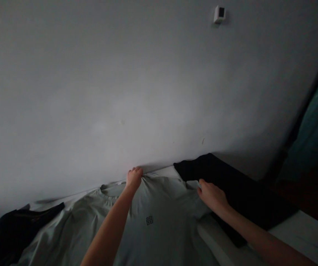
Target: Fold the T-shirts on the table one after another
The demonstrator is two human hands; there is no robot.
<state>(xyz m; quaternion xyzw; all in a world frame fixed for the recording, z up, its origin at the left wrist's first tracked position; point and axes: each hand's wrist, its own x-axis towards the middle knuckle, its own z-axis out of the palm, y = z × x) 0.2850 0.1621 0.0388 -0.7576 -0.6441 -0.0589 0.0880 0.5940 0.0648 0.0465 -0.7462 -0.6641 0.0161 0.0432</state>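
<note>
A grey-green T-shirt (164, 207) with a small dark square logo on its chest lies spread out, its neckline toward the wall. My left hand (134, 177) is closed on the shirt's shoulder near the collar, and the cloth puckers under the fingers. Farther right, my right hand (211, 194) pinches the edge of the shirt's sleeve. The lower part of the shirt runs out of the picture at the bottom.
A folded black cloth (247, 192) lies on the white surface (311, 229) to the right. Dark clothing (17, 232) lies at the left. Behind rises a pale wall (120, 92) with a small white device (219, 14). Teal fabric (314, 125) hangs at the far right.
</note>
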